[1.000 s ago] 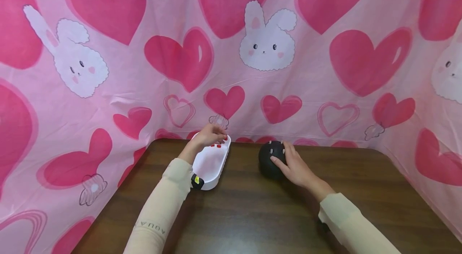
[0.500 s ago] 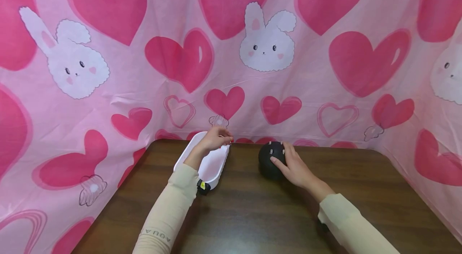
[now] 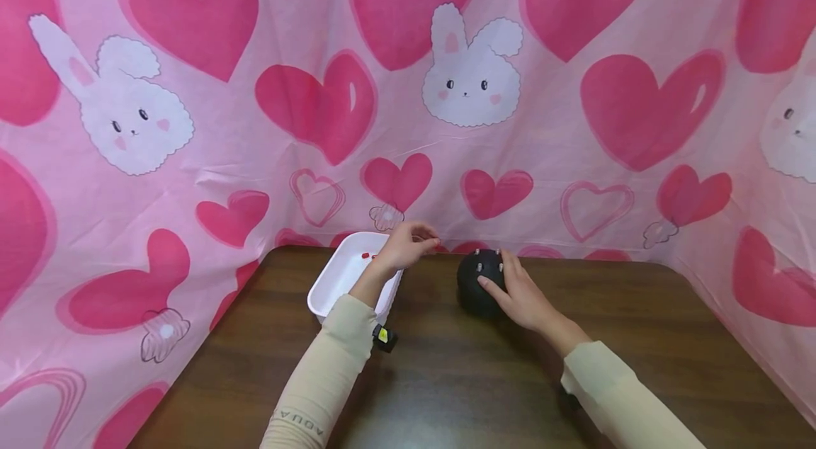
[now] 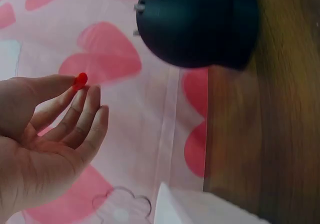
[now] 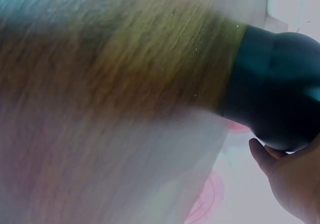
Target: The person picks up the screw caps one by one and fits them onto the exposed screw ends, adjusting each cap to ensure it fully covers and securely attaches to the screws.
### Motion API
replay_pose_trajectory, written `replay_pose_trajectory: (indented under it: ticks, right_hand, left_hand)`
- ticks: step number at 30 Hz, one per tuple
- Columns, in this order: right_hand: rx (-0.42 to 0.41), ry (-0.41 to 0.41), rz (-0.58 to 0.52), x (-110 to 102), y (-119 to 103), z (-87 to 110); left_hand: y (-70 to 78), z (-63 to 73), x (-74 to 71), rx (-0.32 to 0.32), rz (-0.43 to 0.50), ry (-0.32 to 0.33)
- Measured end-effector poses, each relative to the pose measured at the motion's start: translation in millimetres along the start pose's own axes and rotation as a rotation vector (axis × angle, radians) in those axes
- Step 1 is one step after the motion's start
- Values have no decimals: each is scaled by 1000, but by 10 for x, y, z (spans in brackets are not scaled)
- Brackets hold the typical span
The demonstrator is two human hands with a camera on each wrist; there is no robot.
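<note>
My left hand (image 3: 406,245) pinches a small, shiny red bead-like piece (image 4: 81,79) between thumb and index finger; its other fingers are loosely bent. It is held in the air past the right side of a white tray (image 3: 319,287), left of a black dome (image 3: 473,293). Several short metal pegs (image 3: 480,268) stick up from the dome's top, and a narrower base shows under it in the left wrist view. My right hand (image 3: 528,299) grips the dome from the right, thumb in front and fingers behind. Small red pieces (image 3: 365,256) lie in the tray's far end, partly hidden by my left hand.
The brown wooden table (image 3: 433,378) carries the tray at left and the dome right of centre. A pink cloth (image 3: 548,116) with hearts and rabbits hangs behind the table and along both sides. A small black device (image 3: 385,338) is at my left cuff.
My left hand has moved right with the red piece, from over the tray's far end to beyond its right side, toward the dome. My right hand stays on the dome.
</note>
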State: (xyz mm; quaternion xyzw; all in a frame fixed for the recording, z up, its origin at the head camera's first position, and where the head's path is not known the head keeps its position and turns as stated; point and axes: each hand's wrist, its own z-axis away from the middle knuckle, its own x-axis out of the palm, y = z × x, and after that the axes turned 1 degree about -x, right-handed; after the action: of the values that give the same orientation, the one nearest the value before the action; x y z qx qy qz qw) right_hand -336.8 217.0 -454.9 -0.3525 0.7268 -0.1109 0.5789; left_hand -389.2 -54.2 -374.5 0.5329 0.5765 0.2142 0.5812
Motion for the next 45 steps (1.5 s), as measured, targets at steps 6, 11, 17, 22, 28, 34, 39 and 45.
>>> replay_pose_trajectory:
  ticks: [6, 11, 17, 22, 28, 34, 39, 45]
  right_hand:
    - [18, -13, 14, 6, -19, -14]
    - [47, -40, 2, -4, -34, -20]
    - [64, -67, -30, -59, -43, -47]
    - [102, -92, -36, -107, -43, -67]
    - [113, -104, -46, -112, -53, -50]
    - [93, -101, -49, -108, -54, -28]
    - [72, -102, -69, -104, -47, -26]
    - [62, -88, -81, -109, -57, -30]
  left_hand:
    - [118, -24, 189, 39, -94, 48]
    - [174, -56, 323, 57, -148, 73]
    - [246, -111, 465, 94, -153, 60]
    - [273, -177, 581, 134, -151, 54]
    - [244, -241, 714, 150, -161, 69]
    - [204, -307, 813, 171, -215, 96]
    - [191, -353, 866, 183, -235, 102]
    - [196, -396, 913, 186, -250, 99]
